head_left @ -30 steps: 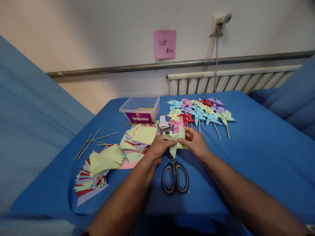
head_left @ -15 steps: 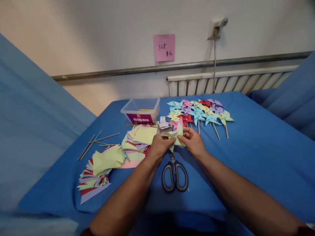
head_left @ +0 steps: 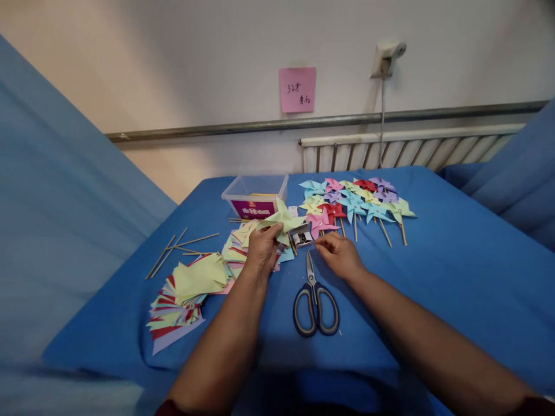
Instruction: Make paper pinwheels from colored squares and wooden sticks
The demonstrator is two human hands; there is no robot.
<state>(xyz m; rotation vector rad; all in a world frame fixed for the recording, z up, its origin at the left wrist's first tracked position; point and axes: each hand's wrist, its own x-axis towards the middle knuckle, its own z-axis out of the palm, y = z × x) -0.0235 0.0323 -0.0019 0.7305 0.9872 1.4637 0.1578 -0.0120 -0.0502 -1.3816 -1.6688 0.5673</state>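
— What's closest on the worktop [head_left: 451, 254]?
— One pair of scissors [head_left: 315, 306], blades pointing away. Left of it, one fanned paper stack [head_left: 202, 277], pale yellow-green on top.
— And the hands?
— Two. The left hand [head_left: 262, 249] grips one pale green pinwheel [head_left: 282, 221], raised over the second paper stack [head_left: 238, 248] and in front of the tub. The right hand [head_left: 341, 255] is near the scissor tips, fingertips drawn together; I can't tell whether they pinch anything small.
— Sticks?
— At least four loose sticks [head_left: 193, 241] at the left, some crossing.
— Boxes?
— Two small ones: an open box [head_left: 302, 237] with something dark and shiny inside, just beyond the right fingertips, and a white box [head_left: 293, 211] behind it.
— Farther back?
— One clear tub [head_left: 255, 209] with a purple label, and about fifteen finished pinwheels [head_left: 353, 203] at the right; they overlap, so the count is rough. Two are red, two pink. On the wall, one pink note [head_left: 298, 90].
— What's different from half a second ago?
— Then both hands held the green pinwheel above the scissor tips. Now the right hand is off it, the left has carried it leftward and up, and the scissor blades are uncovered.
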